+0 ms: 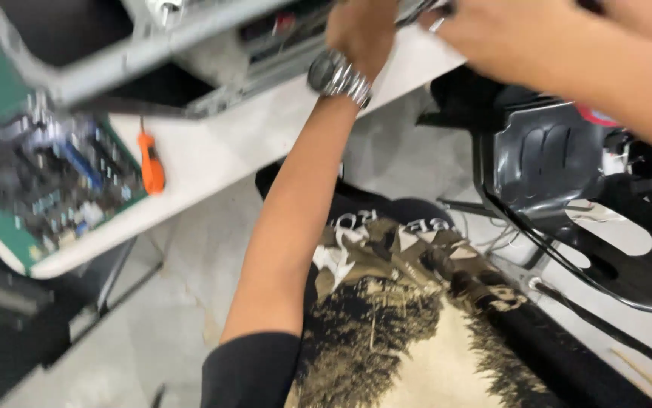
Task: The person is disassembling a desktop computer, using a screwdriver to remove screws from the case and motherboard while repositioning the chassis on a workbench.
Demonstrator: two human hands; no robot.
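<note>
Left hand [360, 30], silver wristwatch [339, 77] on wrist, grips the grey metal computer chassis [152, 45] at the white table [220, 151] edge. Right hand [507, 34] holds a slim metal tool [420, 11], fingers closed. Orange-handled screwdriver [151, 162] lies beside the green circuit board [46, 181].

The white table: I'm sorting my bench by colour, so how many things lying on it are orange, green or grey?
Orange: 1, a screwdriver
Green: 1, a circuit board
Grey: 1, a metal case frame, which the left hand is at
Total: 3 on the white table
</note>
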